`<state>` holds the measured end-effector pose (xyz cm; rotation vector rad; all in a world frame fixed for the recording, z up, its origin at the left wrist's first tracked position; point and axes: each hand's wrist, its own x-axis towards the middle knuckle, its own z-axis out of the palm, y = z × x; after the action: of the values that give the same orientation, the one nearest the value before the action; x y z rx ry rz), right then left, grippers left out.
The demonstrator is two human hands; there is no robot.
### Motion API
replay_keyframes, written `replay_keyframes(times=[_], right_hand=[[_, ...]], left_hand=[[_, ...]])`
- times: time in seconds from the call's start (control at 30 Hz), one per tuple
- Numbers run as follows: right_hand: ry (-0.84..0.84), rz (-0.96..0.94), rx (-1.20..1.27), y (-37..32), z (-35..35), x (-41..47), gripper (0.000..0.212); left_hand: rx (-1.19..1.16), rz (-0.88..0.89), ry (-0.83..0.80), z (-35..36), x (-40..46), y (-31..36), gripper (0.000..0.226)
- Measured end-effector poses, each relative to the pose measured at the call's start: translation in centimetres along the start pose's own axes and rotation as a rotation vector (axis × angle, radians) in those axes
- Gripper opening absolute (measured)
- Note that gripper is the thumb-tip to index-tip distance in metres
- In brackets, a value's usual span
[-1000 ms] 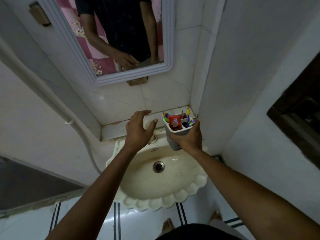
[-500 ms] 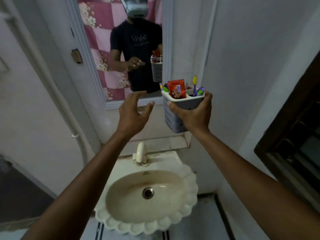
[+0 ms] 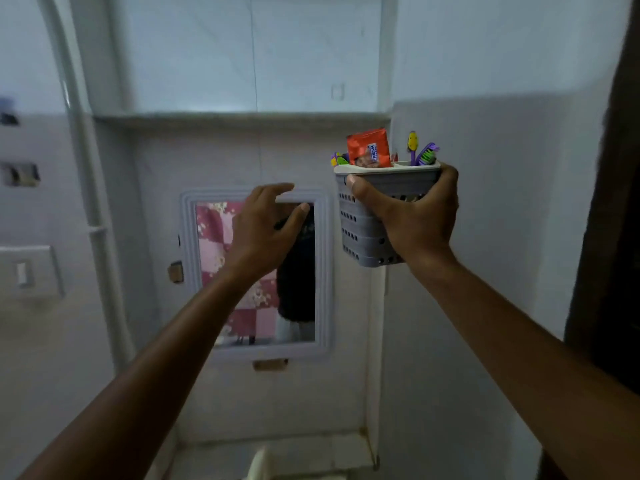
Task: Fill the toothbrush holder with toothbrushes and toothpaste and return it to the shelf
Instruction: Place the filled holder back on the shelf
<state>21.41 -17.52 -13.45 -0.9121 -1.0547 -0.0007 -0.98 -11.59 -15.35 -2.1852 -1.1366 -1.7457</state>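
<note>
The right hand (image 3: 415, 220) has its grip wrapped around the perforated wall of the toothbrush holder (image 3: 360, 230), raised just below the shelf (image 3: 239, 119), a light, stiff, top-heavy load best held mid-wall, while the left hand (image 3: 263, 226) hovers spread, empty.

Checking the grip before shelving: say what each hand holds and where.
Right hand grips the gray holder around its upper body, below the rim. Left hand holds nothing.

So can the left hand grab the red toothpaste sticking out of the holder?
Probably yes. The left hand is open and empty, just beside the holder, and the red toothpaste pokes up above the rim with nothing covering it.
</note>
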Motion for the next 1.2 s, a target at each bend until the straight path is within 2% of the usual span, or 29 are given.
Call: replay_keyframes(times=[0.1, 0.23, 0.4, 0.6, 0.67, 0.8, 0.97, 1.2], right_hand=[[0.016, -0.04, 0.014, -2.2, 0.6, 3.1, 0.11], [0.038, -0.083, 0.027, -4.6, 1.9, 6.7, 0.11], [0.069, -0.15, 0.005, -6.5, 4.0, 10.6, 0.109], [0.073, -0.174, -0.014, -7.8, 7.2, 14.6, 0.104], [0.085, -0.176, -0.014, -7.9, 8.1, 15.9, 0.106], [0.133, -0.185, -0.03, -7.8, 10.7, 18.7, 0.108], [0.183, -0.166, -0.041, -6.7, 14.6, 21.4, 0.113], [-0.015, -0.156, -0.292, -2.7, 18.0, 22.8, 0.13]], left_hand=[[0.017, 0.048, 0.034, -0.5, 4.5, 0.9, 0.053], [0.052, 0.122, 0.133, -0.7, 9.8, 1.6, 0.05], [0.203, 0.195, 0.243, 0.0, 15.9, -0.3, 0.049], [0.331, 0.038, 0.083, 1.9, 20.3, -4.7, 0.077], [0.385, 0.035, 0.072, 2.6, 20.2, -5.9, 0.082], [0.401, 0.094, 0.208, 3.6, 20.4, -7.0, 0.068], [0.384, 0.093, 0.283, 4.5, 20.7, -7.4, 0.057], [0.414, 0.131, 0.3, 4.6, 20.6, -7.7, 0.052]])
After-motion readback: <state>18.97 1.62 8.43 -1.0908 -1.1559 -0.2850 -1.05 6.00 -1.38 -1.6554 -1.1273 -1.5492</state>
